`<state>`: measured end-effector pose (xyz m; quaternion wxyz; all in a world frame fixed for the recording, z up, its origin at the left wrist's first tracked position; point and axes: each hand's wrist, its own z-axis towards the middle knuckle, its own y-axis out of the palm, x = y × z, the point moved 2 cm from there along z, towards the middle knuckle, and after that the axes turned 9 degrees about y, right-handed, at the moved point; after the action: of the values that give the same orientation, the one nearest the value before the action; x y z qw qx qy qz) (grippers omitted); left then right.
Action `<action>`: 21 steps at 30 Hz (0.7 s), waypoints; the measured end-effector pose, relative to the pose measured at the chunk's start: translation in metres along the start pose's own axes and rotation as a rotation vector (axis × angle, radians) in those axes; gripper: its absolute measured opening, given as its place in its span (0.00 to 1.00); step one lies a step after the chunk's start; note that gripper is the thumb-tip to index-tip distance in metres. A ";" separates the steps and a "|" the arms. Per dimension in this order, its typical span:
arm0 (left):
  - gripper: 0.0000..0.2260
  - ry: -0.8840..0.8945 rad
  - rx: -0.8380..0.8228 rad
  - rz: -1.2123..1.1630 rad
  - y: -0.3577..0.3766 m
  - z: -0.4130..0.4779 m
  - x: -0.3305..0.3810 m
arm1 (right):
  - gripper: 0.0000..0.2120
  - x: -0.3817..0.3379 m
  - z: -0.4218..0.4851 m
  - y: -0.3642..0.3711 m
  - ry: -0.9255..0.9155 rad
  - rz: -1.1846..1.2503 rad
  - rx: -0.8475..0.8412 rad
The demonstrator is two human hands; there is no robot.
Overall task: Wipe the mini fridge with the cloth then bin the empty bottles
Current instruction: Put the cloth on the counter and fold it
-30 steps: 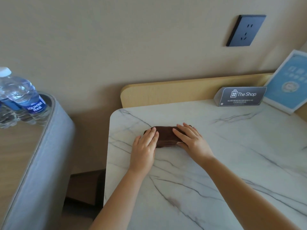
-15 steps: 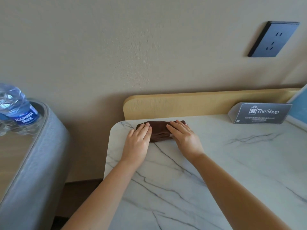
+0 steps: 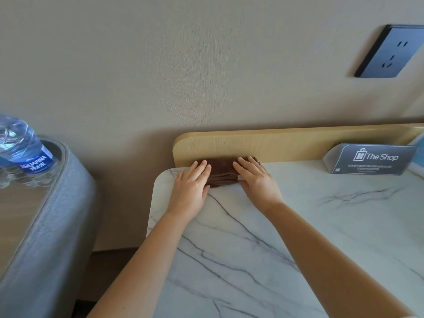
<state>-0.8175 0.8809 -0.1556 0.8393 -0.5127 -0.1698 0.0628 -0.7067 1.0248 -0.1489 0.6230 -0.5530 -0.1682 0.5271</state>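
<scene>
Head view, one frame.

1. The folded dark brown cloth (image 3: 221,173) lies at the back left corner of the white grey-veined marble worktop (image 3: 298,226), its far edge touching the light wooden upstand (image 3: 286,143) that runs along the beige wall.
2. The left hand (image 3: 190,188) lies flat on the cloth's left end, fingers straight and close together, palm on the marble.
3. The right hand (image 3: 257,180) lies flat on the cloth's right end, fingers straight and slightly spread. The hands are apart, with cloth showing between them; neither hand curls round it.
4. A grey tent card printed "The Shop" (image 3: 371,159) stands at the back right of the worktop, well apart from the cloth.
5. A dark grey wall socket (image 3: 390,51) is above it.
6. At left, a clear plastic bottle with a blue Aquafina label (image 3: 25,152) stands on a grey-rimmed side table (image 3: 59,203). Whether it is empty cannot be told.
</scene>
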 end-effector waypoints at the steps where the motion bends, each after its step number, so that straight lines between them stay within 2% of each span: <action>1: 0.21 -0.001 0.003 0.006 -0.003 -0.005 0.002 | 0.19 -0.001 -0.005 -0.002 0.019 -0.006 -0.012; 7: 0.18 -0.083 0.133 0.009 -0.019 -0.052 0.029 | 0.22 -0.013 -0.057 -0.021 0.122 -0.015 -0.015; 12: 0.15 -0.096 0.124 -0.013 -0.035 -0.091 0.069 | 0.19 -0.028 -0.106 -0.037 0.158 -0.021 -0.047; 21: 0.14 -0.078 0.115 -0.052 -0.068 -0.154 0.152 | 0.19 -0.048 -0.203 -0.092 0.197 -0.019 0.037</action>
<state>-0.6269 0.7624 -0.1258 0.8614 -0.4564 -0.2115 0.0706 -0.5207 0.8961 -0.1183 0.6517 -0.5888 -0.1015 0.4671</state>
